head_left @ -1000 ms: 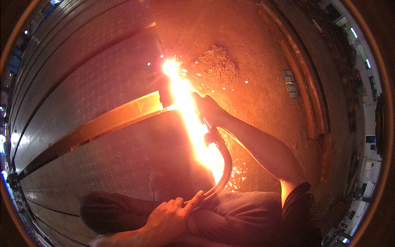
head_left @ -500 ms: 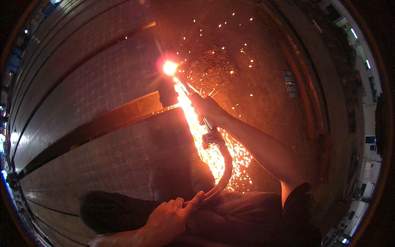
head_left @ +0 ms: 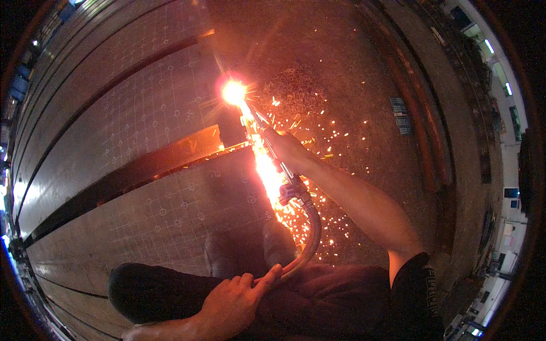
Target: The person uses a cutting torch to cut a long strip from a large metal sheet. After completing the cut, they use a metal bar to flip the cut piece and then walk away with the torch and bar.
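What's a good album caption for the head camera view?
Sparks fly beside a white-marked plate: the right hand grips a flaring torch, the left hand its hose.

you can read no lettering: the pale marks (head_left: 432,287) on your dark right sleeve (head_left: 414,301) are too small.

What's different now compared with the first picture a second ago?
The white blaze beside the torch has shrunk and the orange glare has dimmed, so separate sparks show more clearly. Nothing was picked up or let go: the right hand keeps its grip on the torch, the left hand stays on the hose, and the plates haven't visibly moved.
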`<action>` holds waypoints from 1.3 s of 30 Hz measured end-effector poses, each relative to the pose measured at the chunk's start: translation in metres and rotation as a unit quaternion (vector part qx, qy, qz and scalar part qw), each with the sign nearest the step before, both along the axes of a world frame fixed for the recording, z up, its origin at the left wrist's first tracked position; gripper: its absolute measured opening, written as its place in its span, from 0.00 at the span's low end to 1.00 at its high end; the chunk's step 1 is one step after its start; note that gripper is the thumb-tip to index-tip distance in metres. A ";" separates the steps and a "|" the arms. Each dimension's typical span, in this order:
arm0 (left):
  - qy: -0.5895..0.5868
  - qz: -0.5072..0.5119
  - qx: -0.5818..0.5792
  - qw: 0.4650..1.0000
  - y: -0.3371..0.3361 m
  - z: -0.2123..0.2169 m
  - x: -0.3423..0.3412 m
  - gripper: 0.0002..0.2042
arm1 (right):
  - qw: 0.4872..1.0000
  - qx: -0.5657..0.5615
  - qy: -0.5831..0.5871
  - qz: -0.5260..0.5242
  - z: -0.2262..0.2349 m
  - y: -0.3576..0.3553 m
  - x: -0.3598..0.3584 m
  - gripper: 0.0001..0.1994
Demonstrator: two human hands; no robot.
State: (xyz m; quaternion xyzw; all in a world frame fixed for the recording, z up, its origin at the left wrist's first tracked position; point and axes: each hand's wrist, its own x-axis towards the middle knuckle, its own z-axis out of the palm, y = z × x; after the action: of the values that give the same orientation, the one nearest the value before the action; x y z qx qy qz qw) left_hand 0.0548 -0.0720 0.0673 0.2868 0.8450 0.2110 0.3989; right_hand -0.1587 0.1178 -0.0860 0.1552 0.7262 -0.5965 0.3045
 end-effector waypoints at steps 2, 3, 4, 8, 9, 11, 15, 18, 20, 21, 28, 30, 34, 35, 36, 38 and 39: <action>0.014 -0.003 -0.002 1.000 -0.001 -0.002 0.002 0.35 | 1.000 -0.006 -0.020 -0.009 0.000 -0.001 0.000 0.24; 0.024 -0.005 -0.001 1.000 -0.001 -0.004 0.004 0.35 | 0.998 -0.033 0.034 0.038 -0.004 0.005 0.003 0.25; 0.034 -0.006 0.001 0.999 -0.002 -0.005 0.005 0.35 | 0.979 0.048 0.154 0.121 0.000 0.001 0.000 0.26; 0.047 0.000 0.015 0.999 -0.002 -0.005 0.006 0.35 | 0.994 0.057 0.053 0.077 0.010 0.003 0.003 0.27; 0.036 0.000 0.015 0.999 -0.002 -0.004 0.005 0.36 | 0.991 0.061 0.072 0.093 0.009 0.005 0.003 0.27; 0.015 -0.001 0.015 1.000 0.000 -0.001 0.001 0.36 | 0.967 0.098 0.167 0.168 -0.016 0.015 0.001 0.28; 0.034 -0.001 0.014 0.999 -0.003 -0.003 0.006 0.38 | 0.970 0.123 0.142 0.156 0.002 0.008 0.005 0.26; 0.029 0.000 0.016 0.999 -0.002 -0.001 0.005 0.37 | 0.992 0.061 0.074 0.080 0.010 0.005 0.007 0.26; 0.039 -0.009 0.017 0.999 -0.002 -0.002 0.005 0.37 | 0.999 0.014 0.017 0.027 0.011 0.003 0.007 0.25; 0.044 -0.013 0.017 0.999 -0.003 -0.002 0.005 0.37 | 1.000 0.008 0.005 0.019 0.011 0.004 0.006 0.25; 0.042 -0.018 0.015 0.999 -0.004 -0.004 0.006 0.38 | 0.999 -0.013 -0.035 -0.017 0.008 0.000 0.005 0.23; 0.034 -0.014 0.026 0.999 -0.004 -0.002 0.004 0.38 | 0.999 -0.020 -0.033 -0.023 0.007 0.001 0.006 0.23; 0.054 -0.005 0.028 0.998 -0.003 -0.005 0.008 0.38 | 1.000 -0.021 -0.020 0.002 0.000 0.003 0.004 0.23; 0.055 -0.003 0.024 0.998 -0.003 -0.003 0.008 0.38 | 0.999 -0.016 -0.028 0.002 0.004 0.001 0.004 0.23; 0.055 -0.001 0.020 0.998 -0.002 -0.003 0.008 0.38 | 0.999 -0.012 -0.035 0.003 0.008 -0.001 0.004 0.23; 0.051 -0.001 0.028 0.998 -0.003 -0.004 0.008 0.38 | 1.000 0.005 -0.028 -0.007 0.014 0.000 0.006 0.22; 0.050 0.000 0.032 0.998 -0.003 -0.005 0.008 0.38 | 1.000 0.014 -0.022 -0.001 0.014 0.001 0.006 0.22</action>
State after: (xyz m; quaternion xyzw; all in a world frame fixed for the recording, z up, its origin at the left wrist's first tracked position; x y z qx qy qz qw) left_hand 0.0629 -0.0752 0.0625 0.3097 0.8565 0.2235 0.3472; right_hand -0.1524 0.1189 -0.0718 0.1732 0.7272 -0.5835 0.3175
